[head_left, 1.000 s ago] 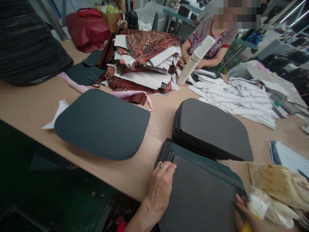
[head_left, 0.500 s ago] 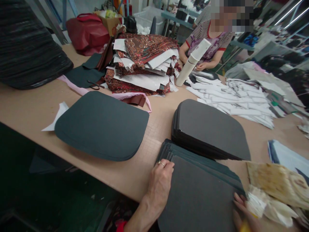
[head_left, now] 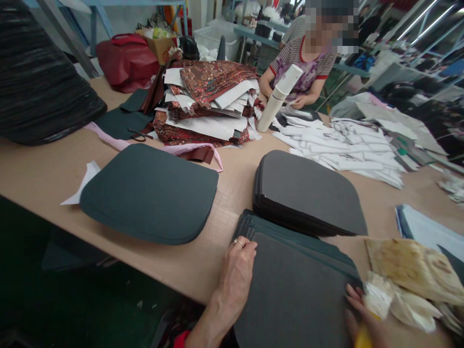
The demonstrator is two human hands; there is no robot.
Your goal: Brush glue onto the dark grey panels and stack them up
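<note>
My left hand (head_left: pixel 237 270), a ring on one finger, grips the left edge of the top dark grey sheet (head_left: pixel 293 295) of a stack at the table's near edge. My right hand (head_left: pixel 357 314) holds the same sheet's right edge, its fingers only partly in view. A second stack of dark rounded sheets (head_left: pixel 308 191) lies just beyond. A third dark sheet pile (head_left: pixel 148 191) lies to the left.
Across the table a person in a striped top (head_left: pixel 300 63) works beside a white tube (head_left: pixel 279 96). A heap of patterned red and white pieces (head_left: pixel 210 96), white cut strips (head_left: pixel 344 150), a red bag (head_left: pixel 125 58), a black bundle (head_left: pixel 39 82) and crumpled paper (head_left: pixel 409 275) surround the stacks.
The view has tilted up slightly, so everything sits a little lower or shifted left. Both hands keep their hold on the top sheet's edges.
</note>
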